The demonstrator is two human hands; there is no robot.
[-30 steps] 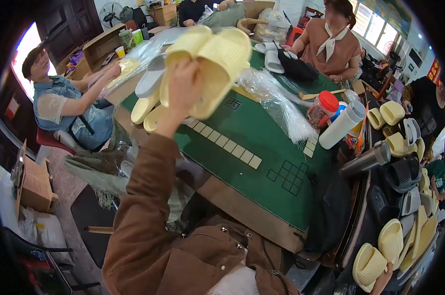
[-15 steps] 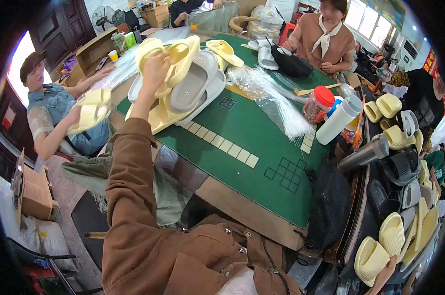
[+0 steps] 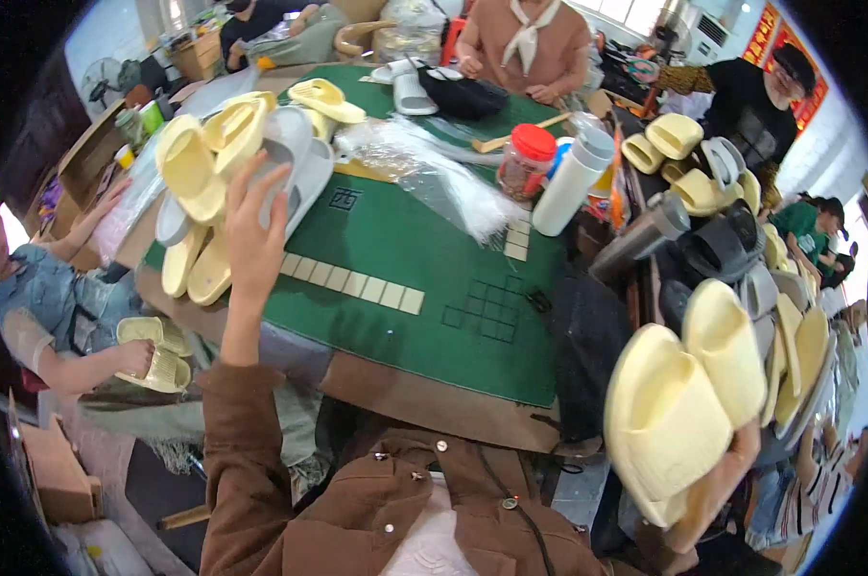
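On the left part of the green table (image 3: pixel 424 259), the left hand (image 3: pixel 253 230) spreads its fingers wide against a heap of pale yellow and grey slippers (image 3: pixel 225 158), gripping none. They look light, soft and springy foam, easiest to pinch by the strap or sole edge. Right of the heap lie crumpled clear plastic (image 3: pixel 434 173), a red-lidded jar (image 3: pixel 527 160) and a white bottle (image 3: pixel 573 180), crowding the table's far edge. Off the table's right corner, the right hand (image 3: pixel 717 480) closes under a pair of yellow slippers (image 3: pixel 678 403), beside more stacked footwear.
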